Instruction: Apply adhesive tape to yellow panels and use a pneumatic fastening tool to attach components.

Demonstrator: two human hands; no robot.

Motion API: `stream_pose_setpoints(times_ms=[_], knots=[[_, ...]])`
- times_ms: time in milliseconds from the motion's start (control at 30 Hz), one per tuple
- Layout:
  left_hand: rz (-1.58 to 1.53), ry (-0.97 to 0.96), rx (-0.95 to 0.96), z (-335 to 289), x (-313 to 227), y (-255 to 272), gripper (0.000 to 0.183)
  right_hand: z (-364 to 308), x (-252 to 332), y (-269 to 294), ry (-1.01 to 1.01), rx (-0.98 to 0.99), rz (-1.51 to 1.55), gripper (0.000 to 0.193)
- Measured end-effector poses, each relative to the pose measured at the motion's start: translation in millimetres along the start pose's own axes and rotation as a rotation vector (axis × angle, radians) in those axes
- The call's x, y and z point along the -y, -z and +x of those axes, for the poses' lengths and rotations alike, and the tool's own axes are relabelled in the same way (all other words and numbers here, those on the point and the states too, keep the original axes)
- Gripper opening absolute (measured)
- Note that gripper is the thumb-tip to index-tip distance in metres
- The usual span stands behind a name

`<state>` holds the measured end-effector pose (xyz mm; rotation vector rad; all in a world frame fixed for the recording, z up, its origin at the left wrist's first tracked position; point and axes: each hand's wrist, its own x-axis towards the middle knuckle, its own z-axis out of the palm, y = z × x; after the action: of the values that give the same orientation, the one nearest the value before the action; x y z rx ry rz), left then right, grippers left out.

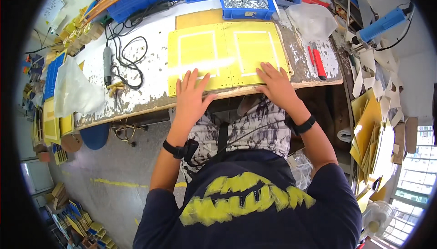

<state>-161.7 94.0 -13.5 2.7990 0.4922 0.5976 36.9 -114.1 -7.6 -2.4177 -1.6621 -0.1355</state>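
Two yellow panels are lying side by side at the upper centre of the frame, flat on a worn workbench point(152, 82), each bearing a white rectangular outline and small dark holes near its edges. The left hand point(190, 96) is resting with spread fingers on the near edge of the left panel point(196, 57), grasping nothing. The right hand point(277, 85) is lying likewise, fingers spread and unclenched, on the near edge of the right panel point(254, 51); how firmly either is pressing, I cannot tell. Behind the panels, toward the top of the frame, a small blue bin point(231, 14) is holding loose metal fasteners point(246, 0). A red-handled tool point(320, 64) is lying at the upper right, near a crumpled clear plastic bag point(312, 21). At the upper left, a grey power tool point(108, 64) is lying beside a looping black cord point(129, 62). Yellow boards point(364, 126) are leaning together at the right edge.
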Motion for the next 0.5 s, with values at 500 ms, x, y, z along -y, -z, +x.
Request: stream_pose_setpoints(times_ms=[500], knots=[[-0.03,-0.071,-0.002,13.1,-2.0,-15.8,0.044,7.0,-10.4,4.7,0.039,-0.073,0.058,0.042]])
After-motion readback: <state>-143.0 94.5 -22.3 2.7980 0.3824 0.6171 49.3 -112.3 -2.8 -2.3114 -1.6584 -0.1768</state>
